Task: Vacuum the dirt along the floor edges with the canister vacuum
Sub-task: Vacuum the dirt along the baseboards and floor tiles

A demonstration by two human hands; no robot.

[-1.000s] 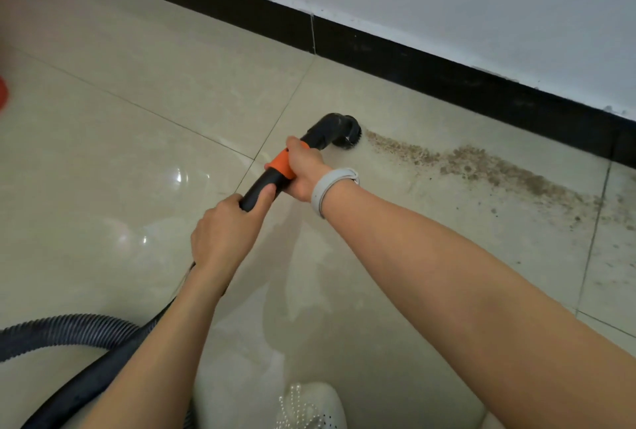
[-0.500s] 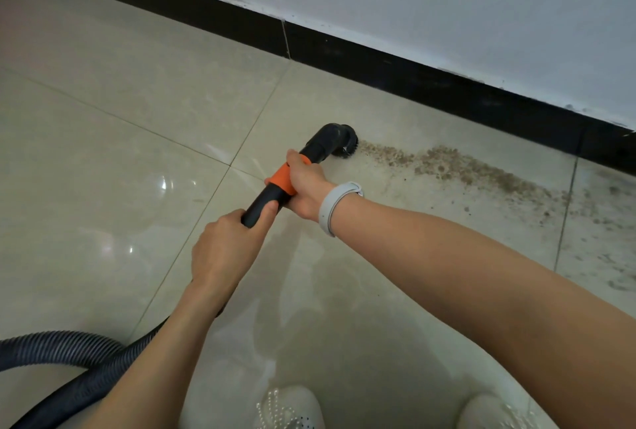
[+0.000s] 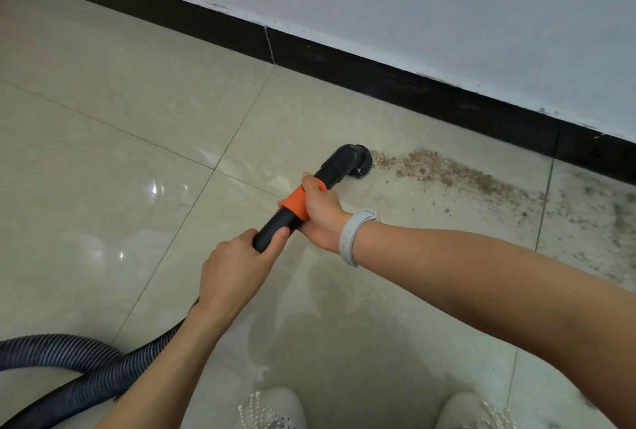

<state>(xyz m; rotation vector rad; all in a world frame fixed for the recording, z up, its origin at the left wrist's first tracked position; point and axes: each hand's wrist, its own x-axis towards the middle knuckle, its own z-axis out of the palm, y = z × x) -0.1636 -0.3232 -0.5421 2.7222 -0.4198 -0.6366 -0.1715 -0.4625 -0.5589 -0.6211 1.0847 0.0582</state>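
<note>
- Head view: left hand grips the black vacuum wand, fingers curled round its lower end.
- Right hand wraps the orange collar just above.
- Brush nozzle touches the floor at the left end of the dirt, near the black skirting.
- Ribbed hose trails lower left.

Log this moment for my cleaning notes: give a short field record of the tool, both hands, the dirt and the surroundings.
tool: black vacuum wand with orange collar, round brush head on the beige tiled floor
right hand: grips the orange collar, grey wristband on the wrist
left hand: grips the wand lower down
hose: dark ribbed hose trails lower left
dirt: brown gritty strip starts at the brush head, runs right beside the black skirting board
</note>
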